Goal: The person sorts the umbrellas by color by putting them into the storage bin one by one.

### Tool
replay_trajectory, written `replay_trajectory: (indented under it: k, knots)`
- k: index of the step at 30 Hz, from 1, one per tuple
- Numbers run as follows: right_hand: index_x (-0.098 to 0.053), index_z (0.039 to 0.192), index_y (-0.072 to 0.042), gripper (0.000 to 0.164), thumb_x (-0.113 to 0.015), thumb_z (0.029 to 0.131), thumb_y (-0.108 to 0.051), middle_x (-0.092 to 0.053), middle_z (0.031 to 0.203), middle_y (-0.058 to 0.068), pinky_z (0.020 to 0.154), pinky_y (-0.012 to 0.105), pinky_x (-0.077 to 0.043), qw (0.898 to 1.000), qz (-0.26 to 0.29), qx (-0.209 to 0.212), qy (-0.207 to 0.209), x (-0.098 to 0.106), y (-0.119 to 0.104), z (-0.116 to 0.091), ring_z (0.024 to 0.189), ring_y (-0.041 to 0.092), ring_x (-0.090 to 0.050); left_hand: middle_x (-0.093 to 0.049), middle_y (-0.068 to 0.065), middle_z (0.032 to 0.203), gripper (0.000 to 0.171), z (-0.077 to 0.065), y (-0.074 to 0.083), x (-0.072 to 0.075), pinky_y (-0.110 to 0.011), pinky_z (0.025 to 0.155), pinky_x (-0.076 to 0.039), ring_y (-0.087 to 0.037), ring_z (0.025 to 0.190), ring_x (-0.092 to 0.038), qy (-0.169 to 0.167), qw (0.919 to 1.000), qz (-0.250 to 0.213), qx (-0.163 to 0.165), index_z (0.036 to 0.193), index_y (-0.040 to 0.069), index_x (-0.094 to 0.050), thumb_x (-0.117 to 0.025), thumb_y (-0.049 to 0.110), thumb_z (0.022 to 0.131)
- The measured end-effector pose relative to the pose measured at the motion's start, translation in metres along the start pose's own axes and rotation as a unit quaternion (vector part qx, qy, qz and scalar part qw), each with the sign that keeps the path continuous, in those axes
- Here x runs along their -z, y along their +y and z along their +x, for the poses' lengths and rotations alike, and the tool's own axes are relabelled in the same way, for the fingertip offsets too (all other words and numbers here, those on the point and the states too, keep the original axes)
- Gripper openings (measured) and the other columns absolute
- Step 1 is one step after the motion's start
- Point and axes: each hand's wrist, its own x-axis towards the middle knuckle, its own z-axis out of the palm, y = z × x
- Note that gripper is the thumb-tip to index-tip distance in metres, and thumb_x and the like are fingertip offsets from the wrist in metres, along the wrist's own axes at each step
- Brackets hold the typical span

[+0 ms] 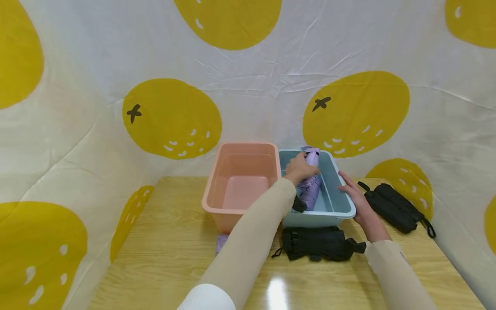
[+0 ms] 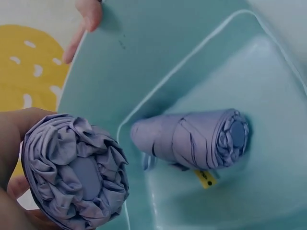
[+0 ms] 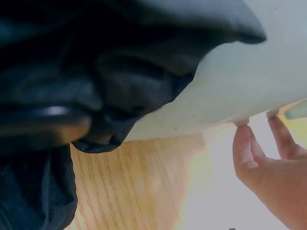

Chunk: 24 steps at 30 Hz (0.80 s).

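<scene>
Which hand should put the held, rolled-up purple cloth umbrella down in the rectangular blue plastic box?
Probably the left hand: it grips that umbrella over the box. The right hand is busy holding the box's rim.

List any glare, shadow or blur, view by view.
Head view: white glare on the wooden table, near the bottom edge; left wrist view: soft shadow beside the lying purple umbrella in the blue bin; right wrist view: the black bundle, close to the lens, is dark and blurred, while brightness washes out the area beside the right hand.
</scene>
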Motion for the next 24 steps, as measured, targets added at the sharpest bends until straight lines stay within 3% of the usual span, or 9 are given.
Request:
replay_trajectory:
  k: [9,16,20,24]
  knots:
    - [-0.005,0.156,-0.035,0.06,-0.035,0.106,-0.022,0.009,0.161,0.009,0.105,0.044,-0.031,1.0,-0.006,0.001,-0.003,0.006,0.003,-0.001,0.141,0.036,-0.009,-0.061,0.004,0.096,0.058,0.013,-0.004,-0.016,-0.035,0.064,-0.045,-0.016,0.077,-0.056,-0.015,0.9956,0.087,-0.032,0.129,0.026,-0.053,-0.074,0.039,0.077]
    - [-0.006,0.157,-0.033,0.06,-0.035,0.106,-0.017,0.008,0.162,0.009,0.11,0.049,-0.023,1.0,0.003,0.009,-0.009,0.0,0.0,0.001,0.141,0.036,-0.01,-0.062,0.002,0.098,0.053,0.024,-0.004,-0.015,-0.037,0.064,-0.046,-0.018,0.082,-0.057,-0.025,0.9752,0.203,-0.086,0.127,0.026,-0.055,-0.071,0.041,0.078]
    - [-0.007,0.157,-0.033,0.06,-0.034,0.106,-0.016,0.007,0.161,0.01,0.109,0.048,-0.024,1.0,0.001,0.008,-0.002,-0.001,-0.001,0.001,0.141,0.036,-0.011,-0.063,0.002,0.106,0.057,0.034,-0.005,-0.023,-0.037,0.067,-0.047,-0.018,0.088,-0.058,-0.041,0.9713,0.217,-0.09,0.129,0.028,-0.055,-0.073,0.043,0.077]
    - [-0.007,0.157,-0.034,0.061,-0.034,0.106,-0.016,0.007,0.161,0.01,0.11,0.051,-0.021,1.0,0.005,0.003,0.002,-0.001,-0.002,0.0,0.141,0.036,-0.011,-0.064,0.002,0.115,0.062,0.042,-0.009,-0.032,-0.04,0.07,-0.048,-0.02,0.093,-0.059,-0.058,0.9744,0.205,-0.072,0.129,0.028,-0.056,-0.077,0.046,0.073]
